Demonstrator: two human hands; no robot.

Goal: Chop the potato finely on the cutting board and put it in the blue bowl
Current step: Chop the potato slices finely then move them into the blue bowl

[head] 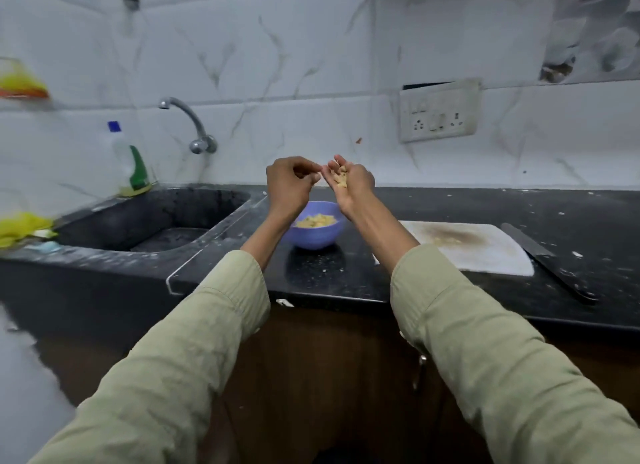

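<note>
Sleeves are filling the lower frame, both arms reaching up to the middle. At centre the left hand (292, 179) is curling its fingertips together, seemingly pinching bits, though whether it is holding anything is too blurred to tell. Just right of it, the right hand (349, 181), palm up and cupped, is carrying chopped potato (341, 179) above the blue bowl (313, 237), already holding most of the pieces. I judge the transfer is nearly finishing; next, the palm needs scraping clean over the bowl. Further right, the cutting board (485, 252) is showing faint scraps, and the knife (550, 263) is lying on the table (588, 214). Motion blur is smearing the far left.
</note>
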